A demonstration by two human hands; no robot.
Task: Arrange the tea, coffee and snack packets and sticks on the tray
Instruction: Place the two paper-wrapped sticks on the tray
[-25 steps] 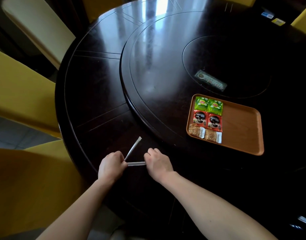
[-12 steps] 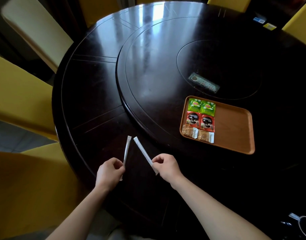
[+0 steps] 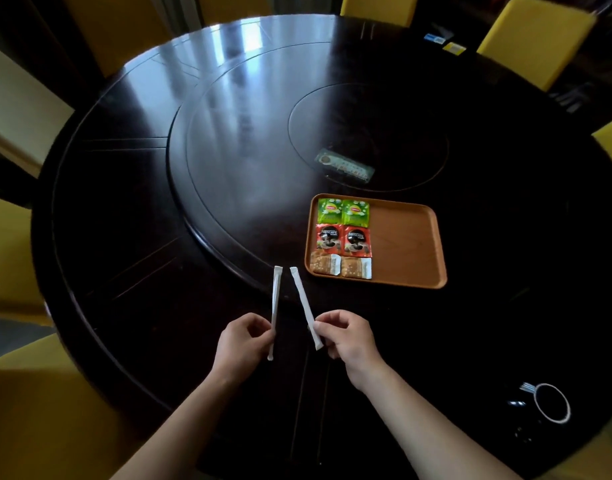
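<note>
An orange tray (image 3: 406, 244) lies on the dark round table, right of centre. Its left part holds two green tea packets (image 3: 342, 211), two red coffee packets (image 3: 343, 239) below them, and two snack packets (image 3: 341, 266) along the near edge. My left hand (image 3: 240, 344) pinches a white stick (image 3: 275, 303) near its lower end, the stick pointing away from me. My right hand (image 3: 349, 337) pinches a second white stick (image 3: 303, 303), tilted slightly left. Both sticks are held above the table, left of and nearer to me than the tray.
The table (image 3: 124, 220) has a raised round turntable (image 3: 249, 140) with a small flat packet (image 3: 346, 167) lying on it behind the tray. A dark cup with a white rim (image 3: 552, 403) stands at the near right. Yellow chairs (image 3: 529, 36) ring the table.
One second ago both hands were at the table surface taking up the sticks. Each hand has since lifted one stick, and both hands have shifted right towards the tray.
</note>
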